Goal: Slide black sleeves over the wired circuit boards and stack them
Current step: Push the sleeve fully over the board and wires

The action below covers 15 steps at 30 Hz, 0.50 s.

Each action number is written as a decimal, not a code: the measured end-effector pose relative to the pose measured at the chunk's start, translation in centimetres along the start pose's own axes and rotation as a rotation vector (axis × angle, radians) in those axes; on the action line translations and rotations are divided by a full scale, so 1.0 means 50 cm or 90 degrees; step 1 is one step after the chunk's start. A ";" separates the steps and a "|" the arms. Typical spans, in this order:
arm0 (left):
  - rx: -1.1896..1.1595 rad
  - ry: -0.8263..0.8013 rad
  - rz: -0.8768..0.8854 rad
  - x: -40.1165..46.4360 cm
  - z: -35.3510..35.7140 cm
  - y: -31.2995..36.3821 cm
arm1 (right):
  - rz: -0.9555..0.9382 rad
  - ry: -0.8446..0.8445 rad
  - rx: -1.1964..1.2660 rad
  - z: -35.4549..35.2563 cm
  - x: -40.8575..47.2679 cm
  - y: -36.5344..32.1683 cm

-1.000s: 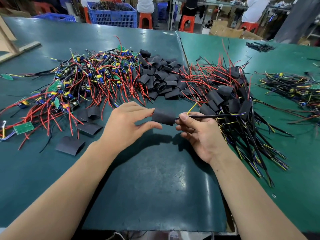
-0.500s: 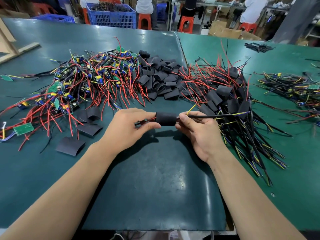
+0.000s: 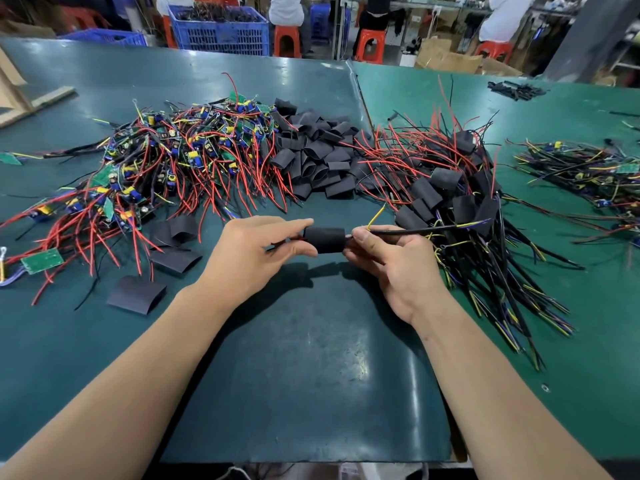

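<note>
A black sleeve (image 3: 325, 240) is held just above the green table, between both hands, with the board hidden inside it. My left hand (image 3: 256, 252) pinches its left end between thumb and forefinger. My right hand (image 3: 391, 259) pinches the right end and the black cable (image 3: 429, 230) that runs off to the right, with a yellow wire sticking up. A heap of bare wired circuit boards (image 3: 166, 161) with red wires lies at the left. Loose empty sleeves (image 3: 311, 157) are piled in the middle. Sleeved boards (image 3: 450, 195) lie stacked at the right.
Flat sleeves (image 3: 136, 294) lie near my left forearm. A second bundle of wired boards (image 3: 581, 174) sits at the far right. A seam (image 3: 358, 95) joins two table tops. Blue crates (image 3: 221, 29) and red stools with seated people stand behind the table.
The sleeve has slid along over the board and turned level between my hands. Both hands have shifted slightly left and stayed on it.
</note>
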<state>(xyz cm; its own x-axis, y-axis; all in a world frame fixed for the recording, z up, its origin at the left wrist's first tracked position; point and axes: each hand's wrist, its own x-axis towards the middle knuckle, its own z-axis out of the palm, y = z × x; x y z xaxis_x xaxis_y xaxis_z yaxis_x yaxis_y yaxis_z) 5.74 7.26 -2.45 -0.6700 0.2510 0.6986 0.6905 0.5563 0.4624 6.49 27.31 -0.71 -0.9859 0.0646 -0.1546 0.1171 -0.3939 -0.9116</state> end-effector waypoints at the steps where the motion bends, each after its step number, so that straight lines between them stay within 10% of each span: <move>1: 0.000 0.003 0.005 0.000 0.003 0.002 | -0.001 0.000 -0.005 0.000 -0.001 0.000; 15: -0.026 -0.027 0.018 0.005 -0.013 0.015 | 0.031 -0.022 0.043 -0.004 -0.001 -0.008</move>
<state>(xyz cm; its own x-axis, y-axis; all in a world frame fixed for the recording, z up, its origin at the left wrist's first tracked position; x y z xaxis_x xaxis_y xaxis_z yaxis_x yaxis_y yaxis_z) 6.27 7.21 -1.59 -0.6601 0.3001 0.6886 0.7195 0.5160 0.4649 6.52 27.66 -0.43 -0.9830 0.0122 -0.1833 0.1575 -0.4571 -0.8754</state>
